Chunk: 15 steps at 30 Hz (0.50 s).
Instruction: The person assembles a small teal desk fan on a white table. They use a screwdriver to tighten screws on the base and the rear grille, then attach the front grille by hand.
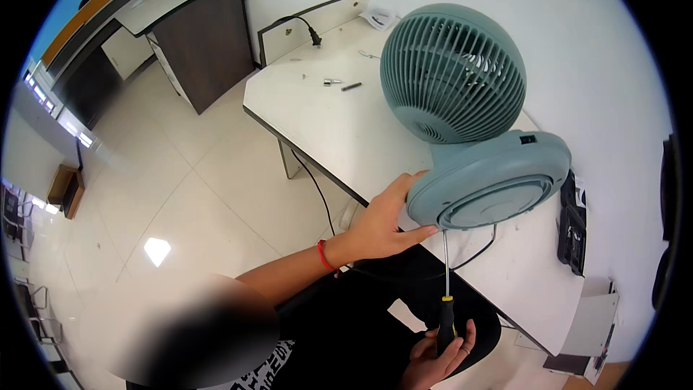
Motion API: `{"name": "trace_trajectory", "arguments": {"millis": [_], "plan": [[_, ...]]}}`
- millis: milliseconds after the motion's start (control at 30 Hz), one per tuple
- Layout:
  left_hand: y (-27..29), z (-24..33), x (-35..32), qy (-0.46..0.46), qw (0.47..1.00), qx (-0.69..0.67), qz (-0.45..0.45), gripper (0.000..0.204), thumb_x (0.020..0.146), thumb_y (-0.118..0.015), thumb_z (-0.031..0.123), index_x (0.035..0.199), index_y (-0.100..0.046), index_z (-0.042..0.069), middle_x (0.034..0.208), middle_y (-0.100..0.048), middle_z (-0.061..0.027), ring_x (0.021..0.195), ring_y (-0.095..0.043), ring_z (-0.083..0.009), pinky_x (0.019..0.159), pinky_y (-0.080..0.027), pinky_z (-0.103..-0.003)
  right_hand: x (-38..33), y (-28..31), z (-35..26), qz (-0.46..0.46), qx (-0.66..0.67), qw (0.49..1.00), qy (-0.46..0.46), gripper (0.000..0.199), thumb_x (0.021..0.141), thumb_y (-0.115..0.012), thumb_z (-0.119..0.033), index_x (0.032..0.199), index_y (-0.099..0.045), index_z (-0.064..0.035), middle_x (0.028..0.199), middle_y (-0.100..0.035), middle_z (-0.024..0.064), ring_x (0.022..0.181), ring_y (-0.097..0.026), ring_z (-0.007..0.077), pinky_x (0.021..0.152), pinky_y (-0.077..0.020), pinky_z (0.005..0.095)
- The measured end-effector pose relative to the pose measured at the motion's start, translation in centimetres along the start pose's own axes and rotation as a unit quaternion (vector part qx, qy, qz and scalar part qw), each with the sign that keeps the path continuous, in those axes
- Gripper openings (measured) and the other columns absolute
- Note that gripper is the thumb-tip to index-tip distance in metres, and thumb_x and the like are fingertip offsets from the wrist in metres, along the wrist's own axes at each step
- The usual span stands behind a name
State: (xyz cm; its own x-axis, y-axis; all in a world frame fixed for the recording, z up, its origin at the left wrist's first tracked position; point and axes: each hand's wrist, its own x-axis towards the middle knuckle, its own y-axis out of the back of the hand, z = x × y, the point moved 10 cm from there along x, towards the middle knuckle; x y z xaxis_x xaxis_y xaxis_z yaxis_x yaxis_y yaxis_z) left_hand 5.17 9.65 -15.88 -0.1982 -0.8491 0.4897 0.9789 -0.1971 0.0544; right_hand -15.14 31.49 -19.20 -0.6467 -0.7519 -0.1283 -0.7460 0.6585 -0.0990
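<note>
A teal desk fan [453, 76] lies tipped on the white table, its round base [498, 206] turned toward me. My left hand [386, 220] grips the near left rim of that base, thumb below and fingers behind it. In my right hand [444, 357] is a screwdriver [447, 310] with a black and yellow handle, held upright. Its long metal shaft reaches up to the lower edge of the base; the tip's exact contact is hidden at the rim. A black cable [473, 256] hangs beneath the base.
On the white table [303, 108] lie a small metal bit [331, 82], a dark short rod [351, 87] and a black power plug [315, 37]. A black tool case [572, 235] stands open at the right. Another desk [198, 43] is at the far left.
</note>
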Motion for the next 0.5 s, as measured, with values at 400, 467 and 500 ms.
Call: {"name": "trace_trajectory", "arguments": {"millis": [400,467,500], "plan": [[0.2,0.5,0.3,-0.024,0.999,0.025,0.003,0.072,0.083,-0.082,0.019,0.141,-0.044,0.0,0.124,-0.056,-0.0162,0.117,-0.056,-0.0299,0.102,-0.043,-0.038,0.1,0.2,-0.6,0.01,-0.032,0.992,0.118,0.051,0.104,-0.052,-0.028,0.144,-0.036,-0.0009,0.097,-0.055,0.0095,0.054,-0.046,0.0087,0.047,-0.0365,0.0211],[0.3,0.4,0.2,-0.017,1.0,0.024,0.001,0.073,0.083,-0.082,0.02,0.141,-0.044,-0.001,0.125,-0.056,-0.0166,0.118,-0.056,-0.0302,0.103,-0.042,-0.038,-0.1,0.4,-0.4,0.017,-0.05,0.99,0.135,0.05,0.104,-0.052,-0.027,0.144,-0.037,-0.0011,0.1,-0.054,0.0095,0.055,-0.046,0.0092,0.048,-0.0367,0.0208],[0.2,0.3,0.2,-0.015,1.0,0.018,0.0,0.073,0.082,-0.083,0.02,0.141,-0.044,-0.001,0.126,-0.056,-0.0169,0.118,-0.056,-0.0304,0.104,-0.042,-0.038,-0.3,0.6,-0.4,0.021,-0.059,0.988,0.143,0.049,0.104,-0.052,-0.027,0.143,-0.038,-0.0012,0.101,-0.054,0.0095,0.056,-0.046,0.0095,0.049,-0.0368,0.0207]]}}
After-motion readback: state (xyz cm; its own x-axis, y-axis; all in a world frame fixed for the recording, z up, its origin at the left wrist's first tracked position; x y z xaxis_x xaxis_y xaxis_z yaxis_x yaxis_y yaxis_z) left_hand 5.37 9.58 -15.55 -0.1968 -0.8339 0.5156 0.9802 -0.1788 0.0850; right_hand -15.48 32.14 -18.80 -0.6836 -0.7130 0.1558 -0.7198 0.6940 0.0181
